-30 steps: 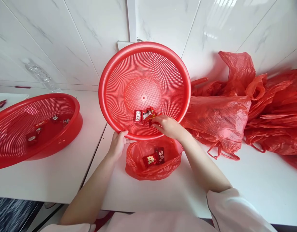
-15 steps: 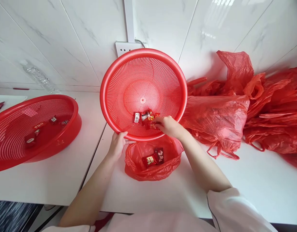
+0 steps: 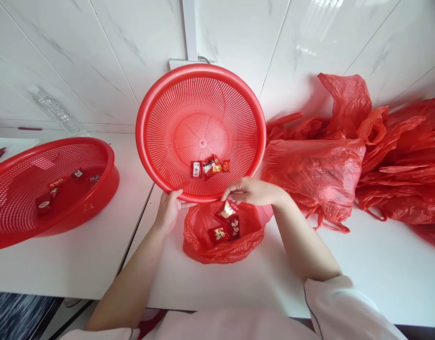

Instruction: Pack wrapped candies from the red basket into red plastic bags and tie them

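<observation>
My left hand [image 3: 169, 211] grips the near rim of a red perforated plastic basket [image 3: 255, 104], which is tilted toward me. Several wrapped candies [image 3: 207, 166] lie low inside it. Right at the rim, my right hand [image 3: 251, 192] hovers over an open red plastic bag [image 3: 198, 250], its fingers curled but apart. Just below the fingertips is a red and gold wrapped candy [image 3: 227, 210]; whether it still touches them is hard to see. In the bag lie another red candy [image 3: 218, 234] and a dark red candy [image 3: 234, 227].
At left, a second red basket [image 3: 109, 163] holds several candies. Filled red plastic bags [image 3: 316, 174] are piled at right. A clear bottle [image 3: 56, 111] lies by the tiled wall, and a socket strip [image 3: 177, 63] sits behind the basket.
My right hand has moved from the candies in the basket down to the bag, bringing one candy over it. The held basket has shifted slightly left and up.
</observation>
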Available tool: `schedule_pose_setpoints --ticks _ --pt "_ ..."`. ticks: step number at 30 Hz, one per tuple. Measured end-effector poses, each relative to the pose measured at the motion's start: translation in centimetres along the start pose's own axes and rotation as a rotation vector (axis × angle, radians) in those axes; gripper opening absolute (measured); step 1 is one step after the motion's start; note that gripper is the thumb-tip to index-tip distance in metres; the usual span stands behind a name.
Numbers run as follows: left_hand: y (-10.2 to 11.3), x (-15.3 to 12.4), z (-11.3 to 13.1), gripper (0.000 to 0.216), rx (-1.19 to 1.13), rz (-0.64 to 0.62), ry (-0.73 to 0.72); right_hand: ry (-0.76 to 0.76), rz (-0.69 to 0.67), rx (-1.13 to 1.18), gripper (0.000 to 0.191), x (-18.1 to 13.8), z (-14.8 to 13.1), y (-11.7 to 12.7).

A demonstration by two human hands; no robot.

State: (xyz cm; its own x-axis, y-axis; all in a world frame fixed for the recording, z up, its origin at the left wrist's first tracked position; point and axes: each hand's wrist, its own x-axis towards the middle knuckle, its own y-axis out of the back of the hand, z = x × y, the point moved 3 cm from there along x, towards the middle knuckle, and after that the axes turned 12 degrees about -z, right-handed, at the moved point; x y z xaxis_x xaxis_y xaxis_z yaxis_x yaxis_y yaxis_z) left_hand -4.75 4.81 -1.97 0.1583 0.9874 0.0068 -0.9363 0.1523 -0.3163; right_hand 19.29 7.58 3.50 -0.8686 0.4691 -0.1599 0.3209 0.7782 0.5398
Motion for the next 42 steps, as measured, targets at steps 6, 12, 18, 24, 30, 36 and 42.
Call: schedule_pose_setpoints --ticks 6,12,18,24,30,36,42 --pt "-0.8 -0.5 -0.3 0.037 -0.012 -0.041 0.064 -0.129 0.588 -0.397 0.032 1.3 1.3 0.4" --pt "-1.4 -1.0 -0.6 0.035 0.000 -0.060 0.030 -0.579 0.360 -0.698 0.067 2.5 3.5 -1.3" --pt "-1.0 -0.6 -0.4 0.032 -0.051 -0.002 0.040 -0.420 0.199 -0.637 0.041 1.8 1.1 -1.4" --pt "-1.0 -0.6 -0.2 0.032 -0.057 -0.002 0.043 -0.252 0.284 -0.471 0.024 1.1 0.7 -0.2" --pt "-0.9 -0.6 0.2 0.041 -0.015 -0.004 0.021 -0.048 0.207 -0.250 0.018 0.3 -0.2 0.1" --pt "-1.0 -0.8 0.3 0.037 0.015 -0.015 0.013 0.038 0.056 -0.148 0.024 0.6 -1.0 -0.6" --pt "-2.7 -1.9 0.0 0.036 -0.013 -0.071 0.078 0.035 0.395 -0.407 0.041 2.0 0.0 -1.0"
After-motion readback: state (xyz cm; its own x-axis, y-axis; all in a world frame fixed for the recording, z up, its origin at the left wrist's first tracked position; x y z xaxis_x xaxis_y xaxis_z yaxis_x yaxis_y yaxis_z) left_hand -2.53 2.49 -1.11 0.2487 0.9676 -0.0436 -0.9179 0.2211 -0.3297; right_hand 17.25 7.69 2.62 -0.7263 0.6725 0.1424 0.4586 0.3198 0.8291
